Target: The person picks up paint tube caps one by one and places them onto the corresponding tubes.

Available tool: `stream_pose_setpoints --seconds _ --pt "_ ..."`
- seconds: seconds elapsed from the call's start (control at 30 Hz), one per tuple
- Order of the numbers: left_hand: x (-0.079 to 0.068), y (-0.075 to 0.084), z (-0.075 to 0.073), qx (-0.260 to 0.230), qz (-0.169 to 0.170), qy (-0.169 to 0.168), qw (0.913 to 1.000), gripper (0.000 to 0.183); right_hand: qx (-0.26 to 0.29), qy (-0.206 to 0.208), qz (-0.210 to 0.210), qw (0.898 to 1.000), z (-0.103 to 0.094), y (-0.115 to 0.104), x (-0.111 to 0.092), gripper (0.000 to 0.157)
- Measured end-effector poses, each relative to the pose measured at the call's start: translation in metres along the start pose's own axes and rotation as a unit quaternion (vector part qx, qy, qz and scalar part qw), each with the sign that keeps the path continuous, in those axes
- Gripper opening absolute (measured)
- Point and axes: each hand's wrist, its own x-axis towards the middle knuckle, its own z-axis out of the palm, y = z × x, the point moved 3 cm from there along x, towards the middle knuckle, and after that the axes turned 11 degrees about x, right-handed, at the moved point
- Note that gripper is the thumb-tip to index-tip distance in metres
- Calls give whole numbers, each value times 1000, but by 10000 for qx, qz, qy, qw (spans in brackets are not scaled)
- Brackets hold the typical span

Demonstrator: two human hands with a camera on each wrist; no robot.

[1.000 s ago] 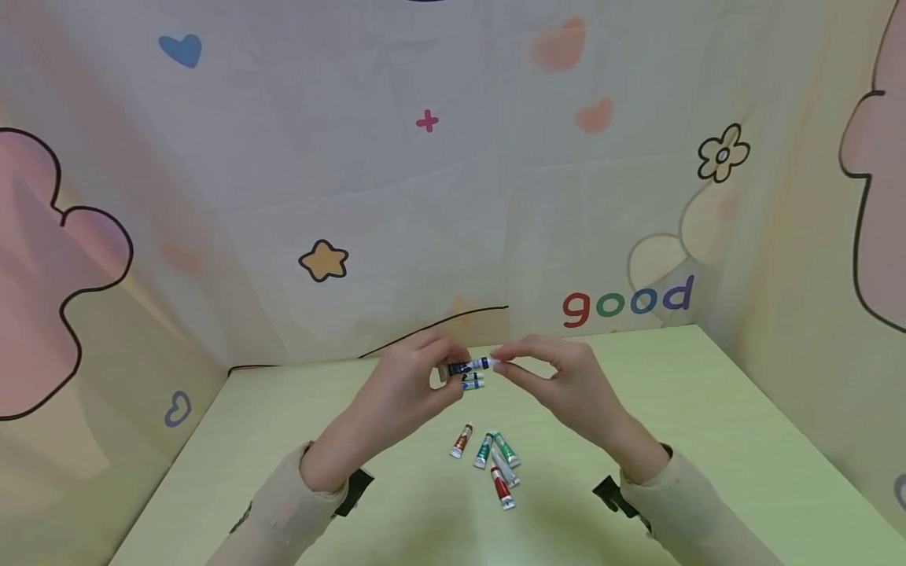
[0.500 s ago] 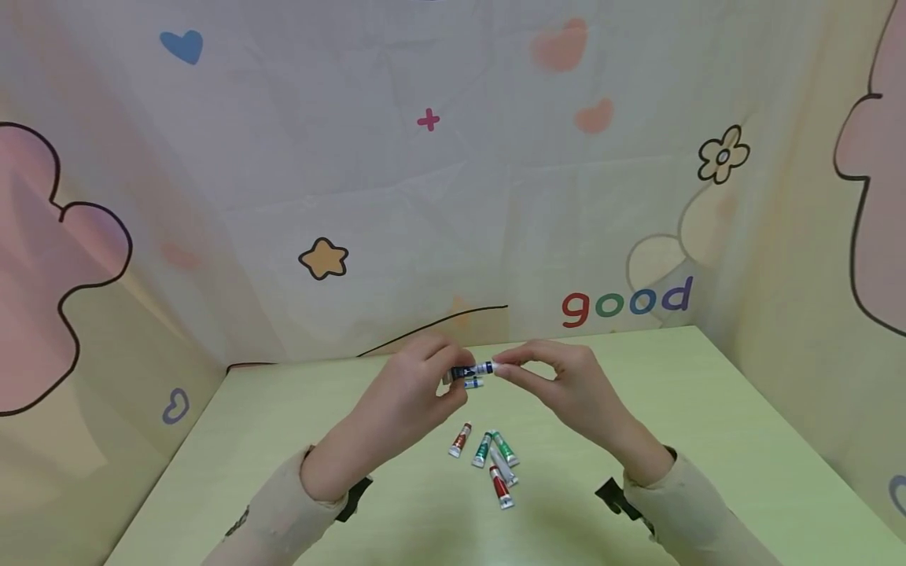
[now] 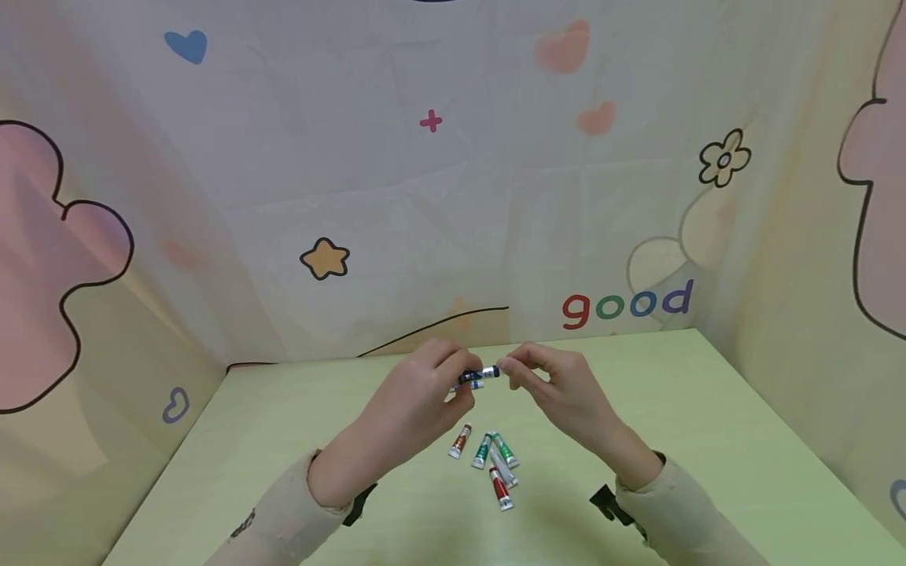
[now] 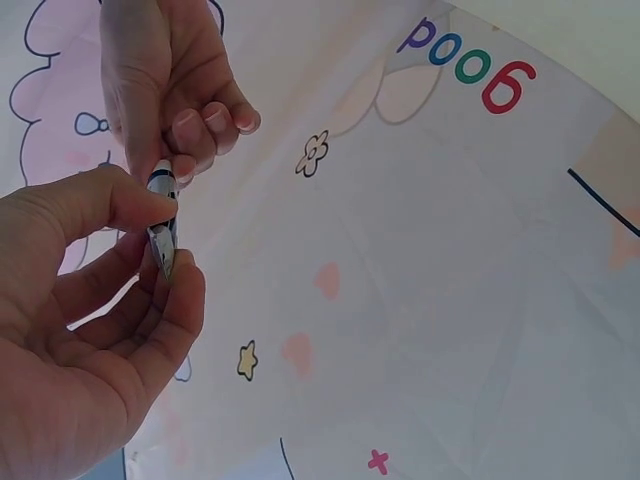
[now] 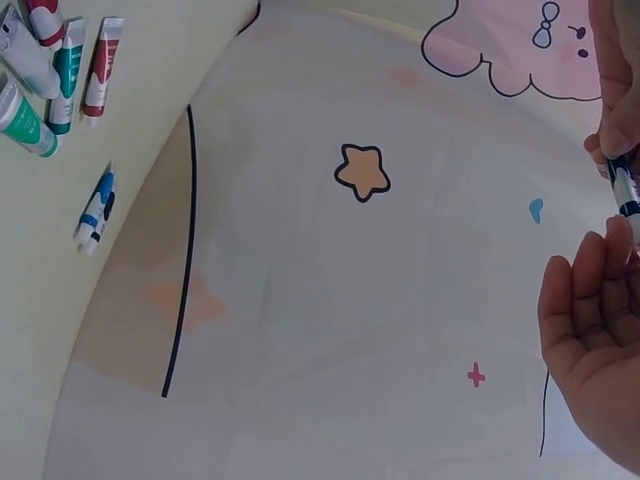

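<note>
Paint tube [image 3: 476, 375] pinched in left hand [image 3: 414, 401] fingers above the loose tubes [image 3: 491, 460]; right hand [image 3: 559, 389] fingers grip its cap, apparently not off.

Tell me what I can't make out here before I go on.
- Cap of the dark paint tube: all views, covered by right hand fingertips.
- Blue tube on the table: head view, mostly behind left hand.
- Tube label text: every view, too small.
</note>
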Motion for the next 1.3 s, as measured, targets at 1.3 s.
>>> stream_pose_setpoints --seconds 1.3 --pt "-8 2 -3 -584 -20 -65 9983 18 -1 -519 -878 9948 -10 -12 -10 13"
